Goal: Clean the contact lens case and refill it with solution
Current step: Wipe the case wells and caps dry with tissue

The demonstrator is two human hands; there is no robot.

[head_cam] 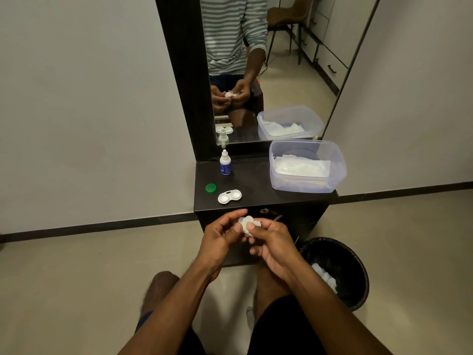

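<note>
- My left hand (222, 233) and my right hand (271, 240) meet just in front of the front edge of the dark vanity counter (258, 187), both pinching one crumpled white tissue wad (247, 224) between thumbs and fingertips; whether something small sits wrapped inside it I cannot tell.
- The white twin-well plastic contact lens case (229, 196) lies open, both wells bare and facing up, near the counter's front edge toward its left corner — apart from my hands.
- A round green screw cap (210, 188) sits just left of the case, close to the counter's left edge.
- The small white dropper bottle of solution with a blue label (225, 162) stands upright near the back-left corner, right under the mirror (281, 73).
- A clear rectangular plastic tub (337, 172) takes up the counter's right side, with flat white tissues (302, 166) lying in it.
- On the floor beside the counter's right side stands a round black waste bin (358, 272) — crumpled white tissue (324, 275) lies inside.
- The mirror reflects my hands on the wad, my striped shirt and a brown chair (288, 14) behind me.
</note>
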